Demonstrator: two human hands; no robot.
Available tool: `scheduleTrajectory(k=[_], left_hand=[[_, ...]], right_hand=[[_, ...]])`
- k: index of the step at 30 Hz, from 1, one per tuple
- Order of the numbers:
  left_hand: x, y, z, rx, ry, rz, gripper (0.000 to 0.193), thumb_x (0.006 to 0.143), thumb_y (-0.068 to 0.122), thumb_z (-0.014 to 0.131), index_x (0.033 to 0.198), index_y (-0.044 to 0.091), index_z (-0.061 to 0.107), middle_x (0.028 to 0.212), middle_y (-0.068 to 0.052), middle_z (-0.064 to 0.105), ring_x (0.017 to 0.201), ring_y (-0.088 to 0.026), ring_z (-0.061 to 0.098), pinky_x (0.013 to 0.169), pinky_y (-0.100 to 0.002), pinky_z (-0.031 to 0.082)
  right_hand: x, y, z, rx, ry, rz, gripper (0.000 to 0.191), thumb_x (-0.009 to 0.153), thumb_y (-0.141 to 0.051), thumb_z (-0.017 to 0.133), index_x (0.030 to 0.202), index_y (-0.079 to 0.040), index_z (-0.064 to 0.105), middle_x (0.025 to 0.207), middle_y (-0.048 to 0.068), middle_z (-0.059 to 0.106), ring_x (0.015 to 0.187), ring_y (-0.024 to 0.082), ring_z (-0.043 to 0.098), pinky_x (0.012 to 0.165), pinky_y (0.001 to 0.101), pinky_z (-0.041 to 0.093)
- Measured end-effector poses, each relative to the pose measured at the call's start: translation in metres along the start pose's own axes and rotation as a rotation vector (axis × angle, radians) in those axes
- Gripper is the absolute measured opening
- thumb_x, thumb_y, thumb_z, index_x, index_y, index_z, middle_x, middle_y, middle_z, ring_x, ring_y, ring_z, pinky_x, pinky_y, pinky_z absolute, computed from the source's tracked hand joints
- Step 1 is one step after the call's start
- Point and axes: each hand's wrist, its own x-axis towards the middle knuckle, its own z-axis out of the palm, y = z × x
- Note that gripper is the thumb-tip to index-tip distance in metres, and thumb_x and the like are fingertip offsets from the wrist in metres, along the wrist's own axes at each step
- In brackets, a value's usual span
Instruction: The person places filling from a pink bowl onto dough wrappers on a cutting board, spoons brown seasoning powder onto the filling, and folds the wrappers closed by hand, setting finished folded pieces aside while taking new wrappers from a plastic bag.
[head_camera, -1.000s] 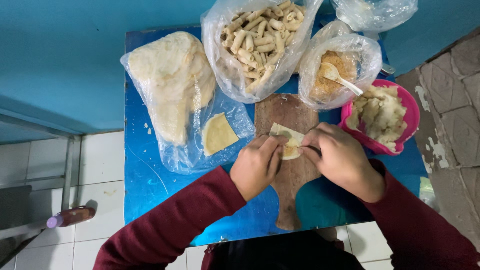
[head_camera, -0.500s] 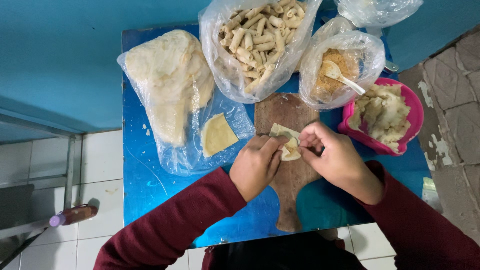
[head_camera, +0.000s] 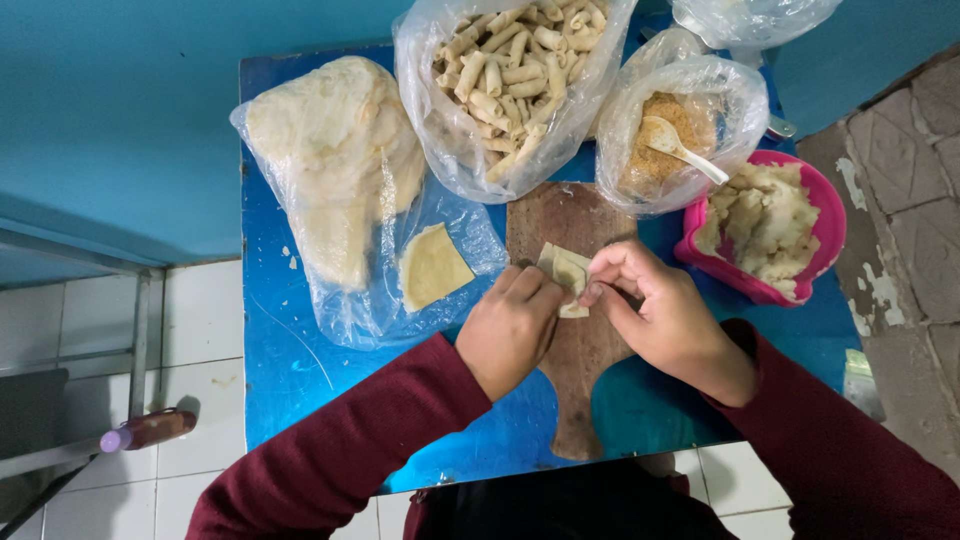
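Wrapper (head_camera: 566, 272) half-hidden on wooden board (head_camera: 575, 400), left hand (head_camera: 510, 330) and right hand (head_camera: 655, 315) fingers pinching it, filling unseen

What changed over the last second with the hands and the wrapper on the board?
The right hand shifted left, its fingers folding the dough wrapper further over. The left hand stayed pinching the wrapper's left side. The wooden board, the bags, the pink bowl and the loose wrapper kept their places.

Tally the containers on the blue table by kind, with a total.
Clear plastic bags: 4 (wrappers, rolls, crumbs, one at the top edge)
Pink bowl: 1
Total: 5
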Motion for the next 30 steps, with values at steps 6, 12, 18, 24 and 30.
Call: scheduleTrajectory(k=[6,12,18,24,30], left_hand=[[0.003,-0.004,-0.003,0.043,-0.044,0.017,0.014,0.09,0.007,0.069,0.103,0.002,0.068,0.099,-0.013,0.064,0.097,-0.034,0.061,0.085,-0.041,0.053],[0.005,-0.001,-0.01,0.066,-0.075,0.088,0.035,0.083,0.022,0.071,0.107,-0.002,0.065,0.1,-0.018,0.062,0.097,-0.038,0.058,0.087,-0.044,0.049],[0.01,-0.002,-0.001,0.132,-0.094,0.008,0.016,0.097,0.014,0.064,0.104,0.0,0.063,0.103,-0.018,0.061,0.101,-0.038,0.058,0.091,-0.044,0.05],[0.02,-0.009,0.0,-0.057,-0.077,-0.169,0.013,0.095,0.014,0.064,0.094,0.001,0.064,0.091,-0.021,0.066,0.087,-0.041,0.064,0.081,-0.049,0.053],[0.028,-0.015,-0.003,-0.216,-0.127,-0.392,0.015,0.083,0.01,0.075,0.09,0.004,0.063,0.083,-0.017,0.068,0.08,-0.038,0.067,0.071,-0.047,0.054]], right_hand=[[0.005,-0.018,-0.013,-0.629,-0.091,-0.283,0.026,0.071,-0.013,0.081,0.095,-0.007,0.075,0.094,0.009,0.065,0.089,0.03,0.06,0.077,0.0385,0.05],[0.005,-0.013,-0.01,-0.684,-0.082,-0.245,0.014,0.082,-0.01,0.075,0.097,-0.01,0.075,0.093,0.005,0.066,0.093,0.029,0.059,0.083,0.0398,0.05],[0.01,-0.003,-0.006,-0.59,-0.027,-0.165,0.009,0.087,-0.01,0.072,0.094,-0.005,0.07,0.093,0.009,0.066,0.09,0.033,0.058,0.08,0.041,0.049],[0.014,-0.002,-0.001,-0.61,0.007,-0.096,0.01,0.087,-0.014,0.075,0.09,-0.006,0.07,0.085,0.009,0.063,0.084,0.031,0.057,0.076,0.0413,0.047],[0.016,-0.004,-0.001,-0.555,0.068,-0.141,0.016,0.081,-0.009,0.076,0.093,-0.005,0.066,0.09,0.011,0.063,0.088,0.033,0.058,0.076,0.0412,0.047]])
